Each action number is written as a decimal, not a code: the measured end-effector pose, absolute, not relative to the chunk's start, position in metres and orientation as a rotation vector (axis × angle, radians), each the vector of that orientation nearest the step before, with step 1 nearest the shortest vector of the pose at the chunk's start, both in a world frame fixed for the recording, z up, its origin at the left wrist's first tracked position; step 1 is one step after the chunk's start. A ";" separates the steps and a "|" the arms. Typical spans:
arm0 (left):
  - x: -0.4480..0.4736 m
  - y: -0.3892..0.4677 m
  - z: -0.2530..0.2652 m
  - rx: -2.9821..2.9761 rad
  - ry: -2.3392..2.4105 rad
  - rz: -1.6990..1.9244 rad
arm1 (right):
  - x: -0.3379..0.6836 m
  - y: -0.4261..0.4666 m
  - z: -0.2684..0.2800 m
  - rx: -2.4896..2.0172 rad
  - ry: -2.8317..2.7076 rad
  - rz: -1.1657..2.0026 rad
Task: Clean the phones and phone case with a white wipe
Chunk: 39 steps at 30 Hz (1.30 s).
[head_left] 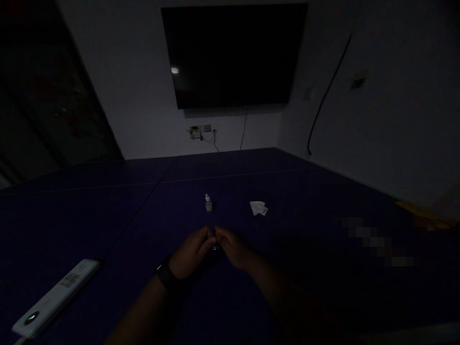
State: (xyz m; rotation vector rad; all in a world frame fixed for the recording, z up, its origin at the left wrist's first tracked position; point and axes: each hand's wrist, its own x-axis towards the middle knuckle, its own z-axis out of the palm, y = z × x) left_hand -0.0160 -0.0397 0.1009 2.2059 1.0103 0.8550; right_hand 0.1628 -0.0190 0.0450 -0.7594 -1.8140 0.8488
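Observation:
In the dim head view my left hand (192, 250), with a dark watch on its wrist, meets my right hand (233, 249) low over the purple floor. Both hands are closed, fingertips close together. Between them a small shiny object (215, 247) glints; its kind is hidden by the fingers and the dark. Just beyond stands a small clear dropper bottle (209, 206) with a white cap, upright and apart from the hands. A crumpled white tissue (258, 208) lies to the right of the bottle.
A white power strip (57, 298) lies at the lower left. A large dark television (237, 55) hangs on the far wall, with sockets (203, 129) and cables below. Something yellow (424, 214) lies along the right wall. A blurred patch covers part of the floor at right.

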 end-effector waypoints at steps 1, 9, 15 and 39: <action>-0.016 -0.040 0.102 2.206 1.014 0.846 | 0.162 -0.019 0.045 -0.763 -1.811 0.845; -0.010 -0.038 0.107 2.190 1.127 0.873 | 0.153 -0.045 0.050 -0.820 -1.675 0.250; 0.001 -0.036 0.105 2.173 1.225 0.966 | 0.148 -0.077 0.048 -0.935 -1.797 -0.091; 0.021 -0.043 0.125 2.295 1.413 0.544 | 0.123 -0.060 0.044 -1.049 -1.410 -0.088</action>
